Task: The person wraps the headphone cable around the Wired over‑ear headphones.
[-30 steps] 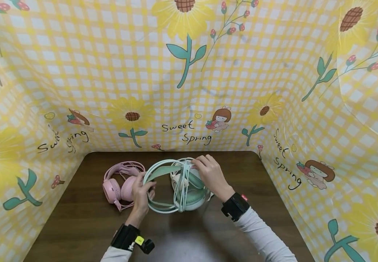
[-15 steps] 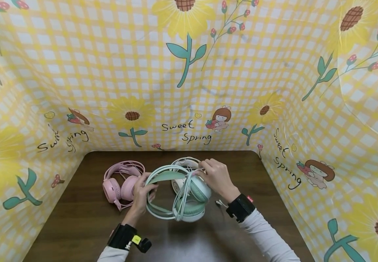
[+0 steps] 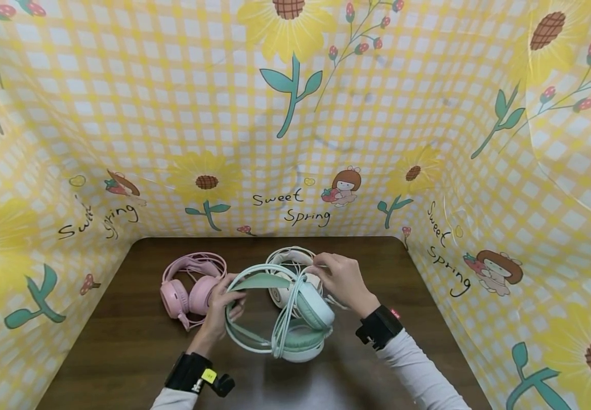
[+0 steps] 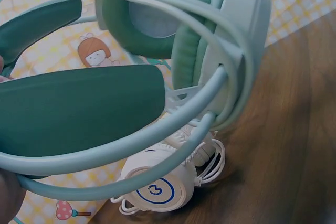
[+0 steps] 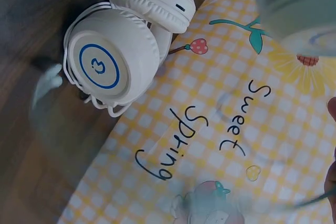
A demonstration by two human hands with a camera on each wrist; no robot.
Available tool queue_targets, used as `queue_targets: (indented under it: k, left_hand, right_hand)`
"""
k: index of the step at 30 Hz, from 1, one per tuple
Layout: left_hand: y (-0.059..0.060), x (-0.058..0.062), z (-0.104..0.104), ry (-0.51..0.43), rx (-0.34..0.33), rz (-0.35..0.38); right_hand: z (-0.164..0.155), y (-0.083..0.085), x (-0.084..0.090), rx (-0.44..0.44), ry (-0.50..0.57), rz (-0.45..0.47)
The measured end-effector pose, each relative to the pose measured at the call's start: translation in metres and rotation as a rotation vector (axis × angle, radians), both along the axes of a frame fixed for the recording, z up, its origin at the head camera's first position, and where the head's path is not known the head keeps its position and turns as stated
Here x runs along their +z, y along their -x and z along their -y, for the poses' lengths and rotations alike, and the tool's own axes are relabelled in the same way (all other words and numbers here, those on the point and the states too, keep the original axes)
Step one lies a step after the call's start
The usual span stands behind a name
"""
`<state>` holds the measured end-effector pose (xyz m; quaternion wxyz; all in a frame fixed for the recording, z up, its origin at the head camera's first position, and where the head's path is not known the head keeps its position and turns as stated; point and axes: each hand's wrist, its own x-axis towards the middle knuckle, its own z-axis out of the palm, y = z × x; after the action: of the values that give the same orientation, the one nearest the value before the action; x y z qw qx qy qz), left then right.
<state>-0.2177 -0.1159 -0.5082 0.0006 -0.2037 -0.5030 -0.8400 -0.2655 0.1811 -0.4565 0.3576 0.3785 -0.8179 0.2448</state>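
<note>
Fingers of left hand [image 3: 220, 310] curled round headband [image 4: 79, 111] of mint-green over-ear headphones [image 3: 316, 306], held up over tabletop [image 3: 388, 364]; right hand [image 3: 344, 280] fingers pinched together on cable [image 3: 286, 313] looped round earcups, white headphones [image 3: 278, 294] right behind, pink pair [image 3: 175, 299] just past left hand

hands [image 3: 218, 304] [image 3: 344, 282] hold green hdphones [image 3: 315, 304]; pink pr [image 3: 175, 299] L; white pr [image 3: 278, 296] behind
</note>
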Motion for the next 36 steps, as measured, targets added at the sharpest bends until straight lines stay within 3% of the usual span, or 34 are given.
queue_targets:
  k: [3, 9, 12, 19, 23, 36]
  left_hand:
    - [0.001, -0.002, 0.004, -0.052, -0.068, 0.006]
    - [0.004, -0.003, 0.01, -0.243, -0.242, 0.016]
    - [0.004, -0.002, 0.011, -0.308, -0.294, 0.005]
    - [0.004, -0.001, 0.012, -0.335, -0.326, -0.002]
    - [0.003, -0.002, 0.013, -0.393, -0.356, 0.007]
    - [0.003, -0.003, 0.014, -0.512, -0.415, 0.036]
  right_hand:
    - [-0.004, 0.001, -0.002, 0.011, 0.044, 0.026]
    - [-0.01, 0.001, -0.004, 0.157, 0.04, 0.096]
    - [-0.012, 0.001, -0.006, 0.184, 0.038, 0.099]
    - [-0.017, 0.001, -0.013, 0.078, 0.128, 0.106]
    - [-0.021, -0.001, -0.016, 0.066, 0.179, 0.101]
    - [-0.032, -0.004, -0.031, 0.142, -0.106, 0.093]
